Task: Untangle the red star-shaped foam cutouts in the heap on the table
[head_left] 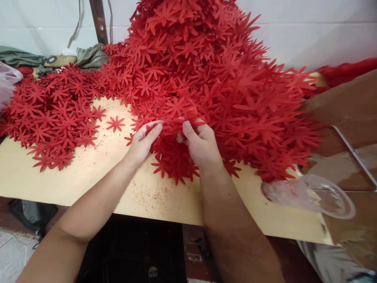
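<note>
"Where's the red cutout [173,127]?"

"Three o'clock from my left hand [144,138], nine from my right hand [204,142], equally near both; blur hides its long axis from me."

"Grip?"

"Both seem to pinch it, thumb against fingers."

"Beyond?"

"One loose flower [115,123] at ten o'clock on the tabletop [59,184], the heap [179,51] at twelve."

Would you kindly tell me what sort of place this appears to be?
It looks like a small workshop, or perhaps a work corner in a home: a large heap of red flower-shaped pieces covers much of a pale tabletop, and red specks lie scattered near its front edge.
</note>
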### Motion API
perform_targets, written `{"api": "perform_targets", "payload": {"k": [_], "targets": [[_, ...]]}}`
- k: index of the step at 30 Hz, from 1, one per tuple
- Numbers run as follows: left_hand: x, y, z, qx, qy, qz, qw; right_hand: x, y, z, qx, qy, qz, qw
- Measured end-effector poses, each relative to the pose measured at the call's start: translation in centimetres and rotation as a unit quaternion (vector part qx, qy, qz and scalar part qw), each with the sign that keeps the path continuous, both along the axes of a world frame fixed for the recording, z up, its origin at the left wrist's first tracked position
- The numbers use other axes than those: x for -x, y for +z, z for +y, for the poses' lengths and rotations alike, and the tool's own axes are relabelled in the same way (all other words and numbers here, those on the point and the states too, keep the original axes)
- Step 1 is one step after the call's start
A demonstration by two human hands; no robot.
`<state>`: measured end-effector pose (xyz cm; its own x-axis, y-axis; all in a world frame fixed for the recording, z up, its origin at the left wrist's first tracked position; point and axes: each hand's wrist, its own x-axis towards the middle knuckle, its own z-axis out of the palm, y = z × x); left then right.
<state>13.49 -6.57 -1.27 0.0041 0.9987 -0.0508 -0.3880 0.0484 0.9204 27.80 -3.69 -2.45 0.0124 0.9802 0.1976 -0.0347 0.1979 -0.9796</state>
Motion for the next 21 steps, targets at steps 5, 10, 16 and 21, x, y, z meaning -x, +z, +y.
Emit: {"api": "perform_targets", "payload": {"k": [5,10,16,21], "targets": [[0.0,-0.4,0.3,0.027,-0.006,-0.025,0.999,-0.1,0.2,0.0,0.018,0.005,0.024,1.000],[-0.1,-1.1,0.7,0.003,-0.019,-0.004,1.000,-0.2,0.6,-0.1,0.041,-0.080,0.014,0.996],[-0.2,-0.9,0.8,0.044,0.003,0.053,0.998,-0.6,0.2,0.5,0.073,-0.121,0.077,0.987],[-0.3,-0.5,0.5,0.032,0.009,0.077,0.996,-0.5,-0.4,0.3,0.034,-0.057,0.059,0.996]]}}
